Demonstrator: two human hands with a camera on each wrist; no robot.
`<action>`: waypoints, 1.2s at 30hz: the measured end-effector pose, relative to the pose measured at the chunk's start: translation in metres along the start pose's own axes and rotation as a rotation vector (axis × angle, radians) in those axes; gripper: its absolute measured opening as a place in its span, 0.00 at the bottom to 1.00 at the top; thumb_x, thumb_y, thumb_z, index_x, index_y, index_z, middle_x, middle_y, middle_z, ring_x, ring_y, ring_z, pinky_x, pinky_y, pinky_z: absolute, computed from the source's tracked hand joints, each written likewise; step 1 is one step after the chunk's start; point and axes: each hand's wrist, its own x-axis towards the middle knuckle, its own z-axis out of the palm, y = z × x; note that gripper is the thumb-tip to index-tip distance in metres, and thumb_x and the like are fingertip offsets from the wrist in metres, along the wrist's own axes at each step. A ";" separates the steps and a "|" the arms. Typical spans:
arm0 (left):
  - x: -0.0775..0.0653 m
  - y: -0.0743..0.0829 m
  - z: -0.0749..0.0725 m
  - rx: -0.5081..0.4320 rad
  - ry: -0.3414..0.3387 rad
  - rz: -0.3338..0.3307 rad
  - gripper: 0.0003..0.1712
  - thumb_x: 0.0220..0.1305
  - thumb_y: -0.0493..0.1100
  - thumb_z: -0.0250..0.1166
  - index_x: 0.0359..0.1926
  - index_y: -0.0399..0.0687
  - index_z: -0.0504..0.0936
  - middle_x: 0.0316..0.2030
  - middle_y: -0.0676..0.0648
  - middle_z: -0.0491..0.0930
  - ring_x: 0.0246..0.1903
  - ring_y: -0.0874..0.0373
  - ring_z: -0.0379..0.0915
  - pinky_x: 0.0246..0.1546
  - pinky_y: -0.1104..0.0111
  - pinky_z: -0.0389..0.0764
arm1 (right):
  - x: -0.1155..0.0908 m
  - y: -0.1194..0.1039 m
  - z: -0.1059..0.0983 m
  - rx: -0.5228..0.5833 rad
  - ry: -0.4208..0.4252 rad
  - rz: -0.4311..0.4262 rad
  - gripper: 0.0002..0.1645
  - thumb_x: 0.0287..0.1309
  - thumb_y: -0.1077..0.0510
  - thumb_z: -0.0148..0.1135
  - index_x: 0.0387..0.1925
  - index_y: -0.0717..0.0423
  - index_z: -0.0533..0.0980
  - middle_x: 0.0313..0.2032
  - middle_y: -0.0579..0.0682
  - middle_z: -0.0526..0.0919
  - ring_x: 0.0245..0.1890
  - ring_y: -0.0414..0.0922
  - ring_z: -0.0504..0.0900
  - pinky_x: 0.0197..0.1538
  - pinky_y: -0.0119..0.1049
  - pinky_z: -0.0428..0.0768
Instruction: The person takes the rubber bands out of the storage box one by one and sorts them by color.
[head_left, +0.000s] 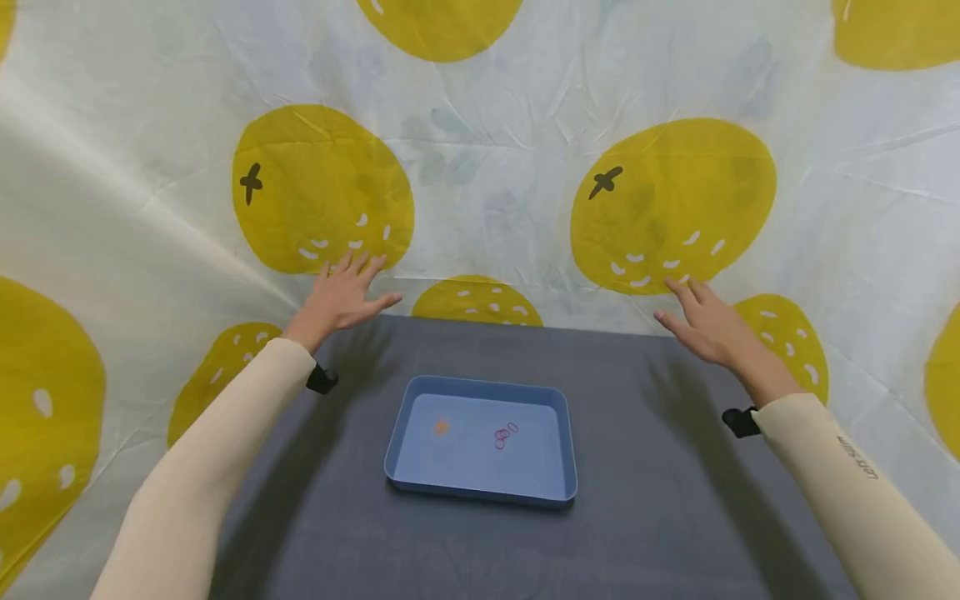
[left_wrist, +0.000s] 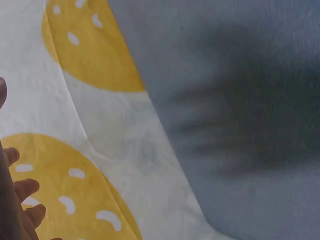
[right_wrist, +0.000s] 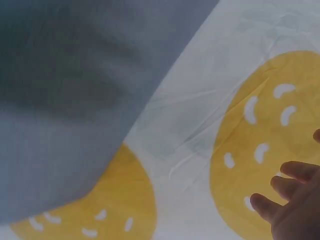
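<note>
A shallow blue tray (head_left: 480, 492) lies on the grey table. Toward its left side sits a small orange cluster (head_left: 442, 427), too small to make out clearly. Several thin red rings (head_left: 501, 435) lie in a loose group right of the tray's middle. My left hand (head_left: 343, 293) is held up beyond the tray to the left, fingers spread, with nothing in it. On the other side my right hand (head_left: 705, 323) hovers over the table's far right, fingers extended and holding nothing. Both wrist views show only fingertips at the frame edge.
The grey table (head_left: 630, 517) carries the shadows of both arms. Behind and beside it hangs a white curtain (head_left: 495, 225) printed with large yellow fruit. A small black device (head_left: 322, 379) is strapped under the left wrist, another black device (head_left: 741, 422) at the right wrist.
</note>
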 end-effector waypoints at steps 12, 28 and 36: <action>-0.028 0.013 0.029 -0.141 0.070 0.004 0.51 0.71 0.78 0.47 0.84 0.59 0.50 0.81 0.39 0.53 0.80 0.36 0.48 0.71 0.27 0.49 | -0.029 -0.019 0.021 0.100 0.049 -0.051 0.47 0.79 0.37 0.47 0.84 0.55 0.43 0.80 0.73 0.41 0.74 0.79 0.52 0.67 0.79 0.56; -0.055 0.051 0.071 -0.635 -0.050 0.073 0.37 0.79 0.65 0.50 0.81 0.56 0.60 0.77 0.40 0.64 0.74 0.38 0.64 0.69 0.37 0.67 | -0.039 -0.071 0.059 0.222 0.074 -0.146 0.42 0.77 0.46 0.56 0.80 0.59 0.54 0.78 0.71 0.51 0.74 0.73 0.57 0.68 0.75 0.62; -0.065 0.065 0.098 -0.732 -0.092 0.067 0.33 0.78 0.63 0.54 0.75 0.55 0.71 0.70 0.42 0.75 0.63 0.42 0.79 0.58 0.45 0.80 | -0.033 -0.097 0.075 0.350 0.048 -0.233 0.39 0.75 0.49 0.59 0.79 0.58 0.58 0.73 0.64 0.65 0.69 0.65 0.71 0.64 0.67 0.73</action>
